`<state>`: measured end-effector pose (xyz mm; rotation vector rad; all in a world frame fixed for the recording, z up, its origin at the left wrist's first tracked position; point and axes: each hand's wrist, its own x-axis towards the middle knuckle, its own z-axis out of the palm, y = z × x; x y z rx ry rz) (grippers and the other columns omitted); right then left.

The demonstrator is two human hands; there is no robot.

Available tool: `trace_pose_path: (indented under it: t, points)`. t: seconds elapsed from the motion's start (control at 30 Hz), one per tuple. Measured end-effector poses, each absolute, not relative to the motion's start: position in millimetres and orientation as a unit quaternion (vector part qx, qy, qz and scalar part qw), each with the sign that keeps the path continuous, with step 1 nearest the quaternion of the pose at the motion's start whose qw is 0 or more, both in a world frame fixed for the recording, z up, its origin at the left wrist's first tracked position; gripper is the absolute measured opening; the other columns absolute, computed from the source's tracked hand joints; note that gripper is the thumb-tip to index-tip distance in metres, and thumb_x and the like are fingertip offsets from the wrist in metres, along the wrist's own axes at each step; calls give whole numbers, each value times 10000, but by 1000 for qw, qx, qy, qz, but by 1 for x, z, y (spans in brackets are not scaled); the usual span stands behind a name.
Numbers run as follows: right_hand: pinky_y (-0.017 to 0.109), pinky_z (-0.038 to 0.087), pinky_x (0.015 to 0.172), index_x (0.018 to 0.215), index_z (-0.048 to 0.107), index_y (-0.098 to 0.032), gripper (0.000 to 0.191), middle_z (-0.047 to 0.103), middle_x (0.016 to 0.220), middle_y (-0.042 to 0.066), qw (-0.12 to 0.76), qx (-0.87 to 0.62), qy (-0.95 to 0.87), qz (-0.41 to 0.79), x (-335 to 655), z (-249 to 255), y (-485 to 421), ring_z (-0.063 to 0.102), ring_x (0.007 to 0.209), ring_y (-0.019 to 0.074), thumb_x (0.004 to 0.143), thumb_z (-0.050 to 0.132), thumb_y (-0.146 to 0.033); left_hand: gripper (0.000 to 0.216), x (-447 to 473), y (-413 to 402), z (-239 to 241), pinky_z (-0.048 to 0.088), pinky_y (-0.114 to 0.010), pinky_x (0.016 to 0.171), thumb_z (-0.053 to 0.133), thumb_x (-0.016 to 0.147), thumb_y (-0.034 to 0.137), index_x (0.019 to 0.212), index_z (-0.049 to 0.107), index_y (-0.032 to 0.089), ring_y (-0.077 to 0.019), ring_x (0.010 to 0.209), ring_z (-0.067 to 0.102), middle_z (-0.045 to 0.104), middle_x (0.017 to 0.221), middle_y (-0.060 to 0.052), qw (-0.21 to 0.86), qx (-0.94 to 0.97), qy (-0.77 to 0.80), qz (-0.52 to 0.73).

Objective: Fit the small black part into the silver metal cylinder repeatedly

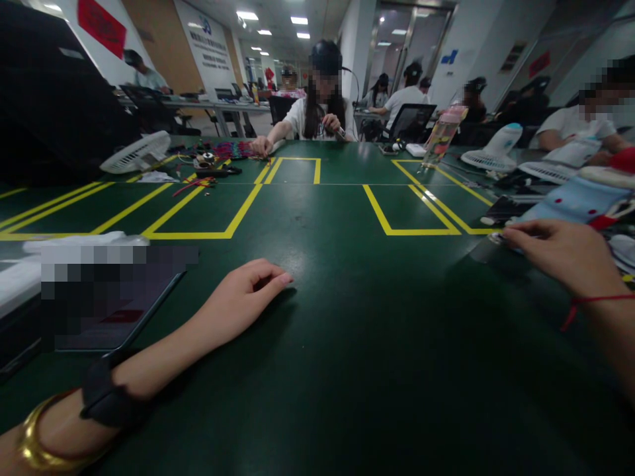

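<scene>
My left hand (251, 294) rests low over the green tabletop, its fingers curled and the thumb against the index finger. Nothing shows in it. At the right, my right hand (560, 251) pinches a small see-through piece with a whitish end (495, 238) between thumb and fingertips; motion blur hides its exact kind. Just behind that hand lies a light blue fan-like body (570, 197) among other parts. To the left of my left forearm is a dark tablet-like screen (133, 307), partly pixelated.
Yellow tape lines (198, 235) mark the green table (317, 370). A white fan (136, 153), wires and tools (208, 168) lie at the far left. A clear bottle (443, 135) and more fans (496, 151) stand far right. A co-worker (317, 112) sits opposite, hands on small parts.
</scene>
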<state>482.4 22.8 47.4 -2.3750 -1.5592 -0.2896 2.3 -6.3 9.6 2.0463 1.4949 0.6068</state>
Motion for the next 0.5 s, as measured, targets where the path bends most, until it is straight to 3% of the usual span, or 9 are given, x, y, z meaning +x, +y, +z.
trace_pose_path:
  t: [0.2, 0.37, 0.5]
  points:
    - [300, 375, 686, 963, 714, -241, 347, 683, 869, 52, 174, -825, -532, -82, 492, 44, 27, 571, 785, 182, 750, 574, -477, 328, 1, -7, 9, 454, -335, 771, 473, 899, 492, 917, 667, 228, -196, 866, 590, 635, 934, -12, 263, 762, 547, 224]
    - [320, 379, 714, 986, 725, -252, 372, 675, 877, 62, 167, -838, -517, -59, 488, 45, 27, 563, 810, 206, 726, 580, -475, 325, 2, -7, 10, 458, -331, 761, 473, 897, 492, 914, 666, 230, -196, 865, 593, 636, 931, -9, 259, 764, 545, 230]
    - [315, 392, 708, 1021, 710, -255, 452, 666, 875, 54, 222, -827, -513, -58, 487, 42, 26, 570, 798, 194, 677, 611, -531, 323, 1, -7, 10, 459, -334, 761, 478, 894, 491, 902, 667, 230, -198, 863, 595, 638, 927, -12, 259, 764, 544, 230]
